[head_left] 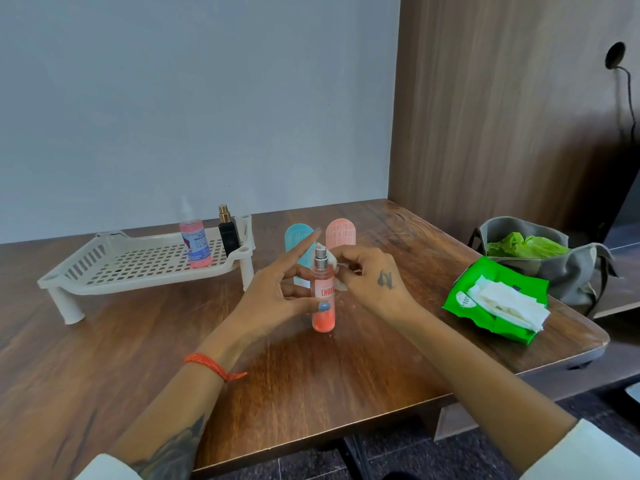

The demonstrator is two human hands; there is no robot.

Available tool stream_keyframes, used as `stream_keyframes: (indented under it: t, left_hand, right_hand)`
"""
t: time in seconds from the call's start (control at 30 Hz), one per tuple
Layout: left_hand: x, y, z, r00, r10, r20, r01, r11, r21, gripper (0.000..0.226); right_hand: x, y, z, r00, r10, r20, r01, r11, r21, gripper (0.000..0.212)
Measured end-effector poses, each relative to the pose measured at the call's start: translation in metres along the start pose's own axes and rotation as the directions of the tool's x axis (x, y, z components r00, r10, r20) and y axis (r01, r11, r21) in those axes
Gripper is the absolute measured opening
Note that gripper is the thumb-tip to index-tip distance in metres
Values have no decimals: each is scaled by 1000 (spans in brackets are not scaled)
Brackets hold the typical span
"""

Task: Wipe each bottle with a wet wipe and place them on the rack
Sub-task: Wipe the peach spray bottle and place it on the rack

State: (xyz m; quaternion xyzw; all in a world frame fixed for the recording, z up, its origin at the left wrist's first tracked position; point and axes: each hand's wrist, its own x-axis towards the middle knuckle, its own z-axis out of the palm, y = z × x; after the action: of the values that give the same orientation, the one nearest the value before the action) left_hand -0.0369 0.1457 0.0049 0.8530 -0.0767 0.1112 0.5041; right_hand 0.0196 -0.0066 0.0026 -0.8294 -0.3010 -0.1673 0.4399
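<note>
Wooden table [311,393]: left hand [277,299] gripping coral bottle [323,299]; right hand [374,278] pinching wet wipe [332,259] at neck. Best rotate bottle, wipe downward.

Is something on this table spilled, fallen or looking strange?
Nothing is spilled or fallen. One small oddity: the green wipe pack lies open near the table edge, with several wipes pulled out loosely. The bottles on the rack stand upright.
</note>
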Motion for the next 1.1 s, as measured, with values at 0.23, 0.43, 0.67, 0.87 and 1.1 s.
stream_keyframes:
  t: [0.23, 0.43, 0.67, 0.87, 1.1]
  left_hand:
    - [-1, 1, 1, 1000, -14, -4, 14, 1000, 17, 95]
    - [-1, 1, 1, 1000, 20, 0, -20, 1000, 19, 95]
    - [-1, 0, -1, 1000, 8, 17, -8, 1000, -19, 94]
    - [1, -1, -1, 1000, 21, 22, -21, 1000, -4, 92]
    - [3, -4, -1, 999, 33, 30, -33, 999, -6, 91]
  right_hand:
    - [-27, -9, 9, 968, -97, -230, 61, 986, -156, 11]
    - [-47, -12, 14, 913, -294, -284, 208, 932, -298, 26]
    - [-52, -12, 10, 881, -372, -292, 286, 911, -297, 25]
    - [-47, -3, 9, 899, -232, -372, 206, 973, -108, 15]
    - [-44, -2, 5, 892, -345, -292, 272, 926, -262, 17]
